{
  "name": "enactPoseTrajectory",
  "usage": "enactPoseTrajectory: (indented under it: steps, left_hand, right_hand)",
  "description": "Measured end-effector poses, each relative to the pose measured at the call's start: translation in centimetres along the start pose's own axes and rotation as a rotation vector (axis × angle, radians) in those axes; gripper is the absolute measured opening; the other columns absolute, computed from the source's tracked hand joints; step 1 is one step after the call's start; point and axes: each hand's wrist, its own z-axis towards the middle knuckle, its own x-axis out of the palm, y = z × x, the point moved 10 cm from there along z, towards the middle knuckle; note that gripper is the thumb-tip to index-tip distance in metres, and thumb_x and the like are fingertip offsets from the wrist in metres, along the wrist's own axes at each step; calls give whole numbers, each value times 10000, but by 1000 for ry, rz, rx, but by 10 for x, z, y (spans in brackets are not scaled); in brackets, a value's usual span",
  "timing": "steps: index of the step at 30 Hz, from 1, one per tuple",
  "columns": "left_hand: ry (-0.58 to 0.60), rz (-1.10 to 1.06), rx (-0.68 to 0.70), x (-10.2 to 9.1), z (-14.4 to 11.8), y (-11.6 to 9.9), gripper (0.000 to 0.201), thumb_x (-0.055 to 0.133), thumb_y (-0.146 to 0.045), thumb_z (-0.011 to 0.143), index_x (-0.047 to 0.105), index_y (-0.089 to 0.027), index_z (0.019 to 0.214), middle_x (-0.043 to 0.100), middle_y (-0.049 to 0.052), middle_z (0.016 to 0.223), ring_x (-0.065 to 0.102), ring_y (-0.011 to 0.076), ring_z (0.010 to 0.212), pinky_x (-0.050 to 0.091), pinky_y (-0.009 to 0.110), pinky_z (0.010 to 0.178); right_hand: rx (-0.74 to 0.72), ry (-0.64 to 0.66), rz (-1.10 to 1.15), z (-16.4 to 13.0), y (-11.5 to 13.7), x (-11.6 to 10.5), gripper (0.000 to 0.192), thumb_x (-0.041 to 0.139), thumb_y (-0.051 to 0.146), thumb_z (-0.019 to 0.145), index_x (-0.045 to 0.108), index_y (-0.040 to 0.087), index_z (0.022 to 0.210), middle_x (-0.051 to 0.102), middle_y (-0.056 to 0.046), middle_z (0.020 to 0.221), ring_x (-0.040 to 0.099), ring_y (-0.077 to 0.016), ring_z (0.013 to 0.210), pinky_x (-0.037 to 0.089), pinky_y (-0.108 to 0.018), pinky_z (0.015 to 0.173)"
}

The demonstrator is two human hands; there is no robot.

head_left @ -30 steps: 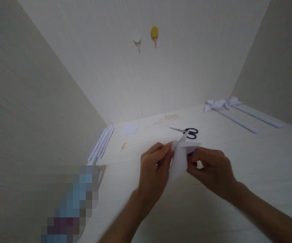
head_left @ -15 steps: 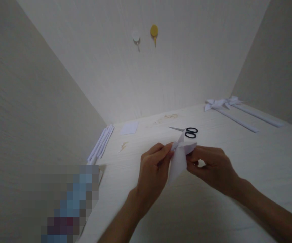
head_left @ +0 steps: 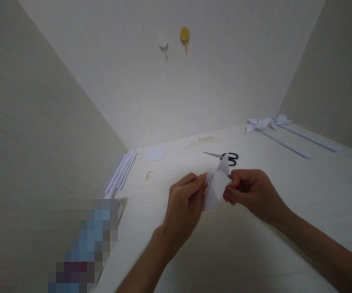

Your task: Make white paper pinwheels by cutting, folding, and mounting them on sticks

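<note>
Above the white tabletop (head_left: 310, 191), just near of the scissors (head_left: 216, 155), the pinwheel-shaped paper (head_left: 219, 185) is pinched at its left part by the left hand (head_left: 186, 201), at one flap's corner by the right hand (head_left: 252, 193), and is best curved gently, uncreased.

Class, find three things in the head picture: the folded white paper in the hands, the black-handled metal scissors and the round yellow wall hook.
Folded white paper (head_left: 220, 185), head view: its middle flap.
Black-handled metal scissors (head_left: 217, 156), head view: blade near the handles.
Round yellow wall hook (head_left: 184, 34), head view: its disc.
</note>
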Motion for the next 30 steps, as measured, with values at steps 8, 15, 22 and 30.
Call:
enactPoseTrajectory:
  steps: [8,15,22,30]
  left_hand:
    - [30,16,1,1,1,-2,232,426,-173,784,609,-153,926,483,2,629,427,65,534,320,179,451]
    - [61,-6,46,4,-1,-4,263,441,-135,757,590,-152,973,501,24,661,447,84,573,329,182,455]
    - [54,-55,35,2,-1,-4,254,460,-173,757,593,-152,972,493,19,660,441,75,564,324,164,441]
    - [17,37,64,-2,1,-7,251,427,-159,779,597,-148,963,489,15,627,432,77,550,337,182,466]
  right_hand:
    - [-249,-20,-438,-8,27,0,230,516,85,609,375,166,446,390,58,415,348,-40,398,306,-155,374]
    - [5,-30,-52,-1,0,-1,189,544,157,621,436,167,466,498,27,428,425,-58,365,350,-167,345]
    - [-351,-45,-498,-12,36,1,210,518,60,597,413,167,450,440,58,432,382,-39,401,331,-153,394]
    - [32,-57,91,-2,-6,-2,216,584,154,598,419,169,460,500,36,419,434,-61,371,346,-169,347]
